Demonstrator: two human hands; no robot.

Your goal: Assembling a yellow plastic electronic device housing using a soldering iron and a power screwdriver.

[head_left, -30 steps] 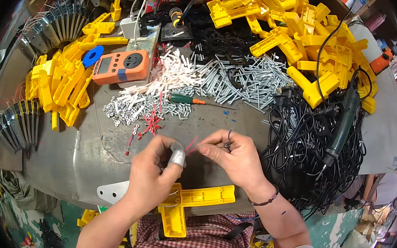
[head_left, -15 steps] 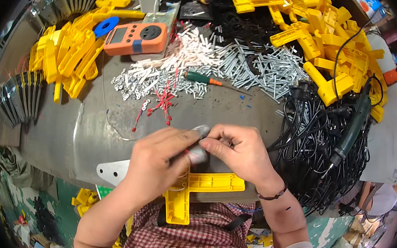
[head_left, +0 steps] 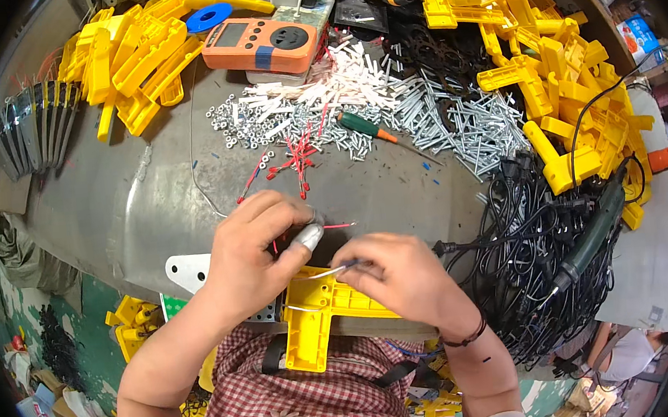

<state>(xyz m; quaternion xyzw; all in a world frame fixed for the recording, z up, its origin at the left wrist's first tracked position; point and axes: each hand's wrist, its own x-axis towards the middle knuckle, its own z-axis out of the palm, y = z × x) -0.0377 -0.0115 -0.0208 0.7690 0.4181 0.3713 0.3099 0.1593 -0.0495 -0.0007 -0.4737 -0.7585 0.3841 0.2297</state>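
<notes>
My left hand (head_left: 261,244) is closed in a pinch, its thumb and forefinger tips covered in a pale wrap. A thin red wire (head_left: 340,225) sticks out to the right from its fingers. My right hand (head_left: 405,274) is closed around the end of a wire, partly blurred; a whitish wire (head_left: 326,273) shows at its fingertips. What else it grips is hidden. Below both hands lies an open yellow T-shaped plastic housing (head_left: 309,347) at the table's near edge, a pale wire in it. A metal plate with holes (head_left: 195,268) is beside my left wrist.
Black cords (head_left: 509,272) and a green-handled tool (head_left: 594,232) lie to the right. Beyond my hands are a green screwdriver (head_left: 366,127), screws (head_left: 471,127), white sleeves (head_left: 354,78), red-wired parts (head_left: 301,159) and an orange meter (head_left: 260,47). Yellow housings (head_left: 565,98) are piled on both far sides.
My hands have moved apart; the right one has come down toward the yellow housing. A red wire now shows beyond my left fingers, and a whitish wire at my right. The whole view has shifted slightly.
</notes>
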